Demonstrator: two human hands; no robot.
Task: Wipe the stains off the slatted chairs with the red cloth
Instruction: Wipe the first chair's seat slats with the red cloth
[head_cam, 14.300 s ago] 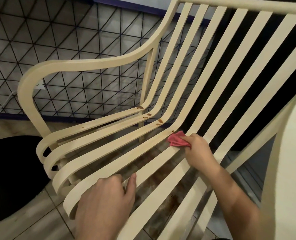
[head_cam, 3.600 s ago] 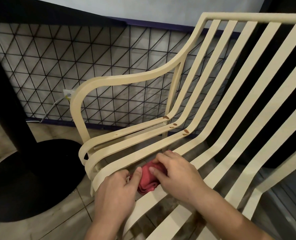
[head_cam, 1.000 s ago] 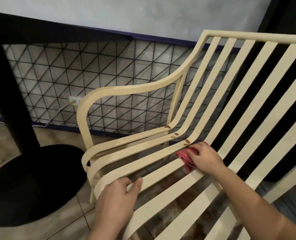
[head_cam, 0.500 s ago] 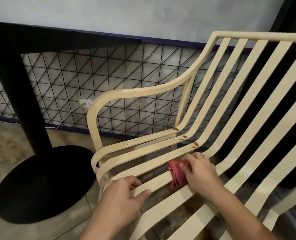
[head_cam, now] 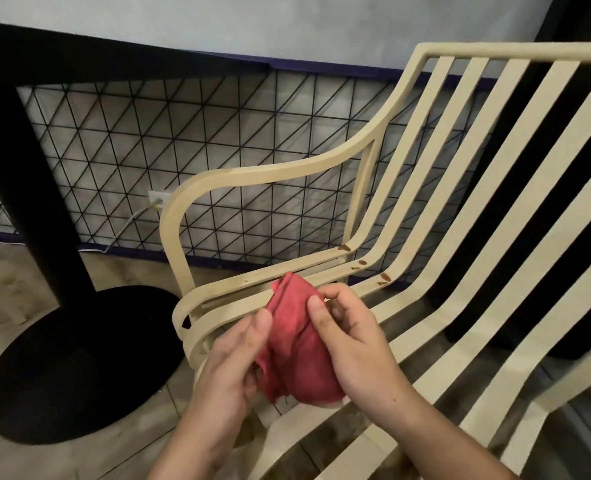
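A cream slatted chair [head_cam: 439, 216] fills the right half of the view. Brown stains [head_cam: 384, 277] dot the bend of its leftmost slats, and a small spot sits on the far-left slat. Both my hands hold the red cloth [head_cam: 294, 344] lifted above the front of the seat. My left hand [head_cam: 231, 368] pinches its left side with thumb and fingers. My right hand [head_cam: 353, 337] grips its right side, thumb on top. The cloth hangs crumpled between them, clear of the slats.
A black table pedestal [head_cam: 38, 188] with a round base [head_cam: 62, 362] stands to the left on the tiled floor. A black wire grid panel [head_cam: 183, 147] backs the chair, with a wall socket and white cable [head_cam: 155, 200] behind it.
My right hand lifted the cloth off the slat and brought it toward me. My left hand let go of the seat's front slat and took hold of the cloth too.
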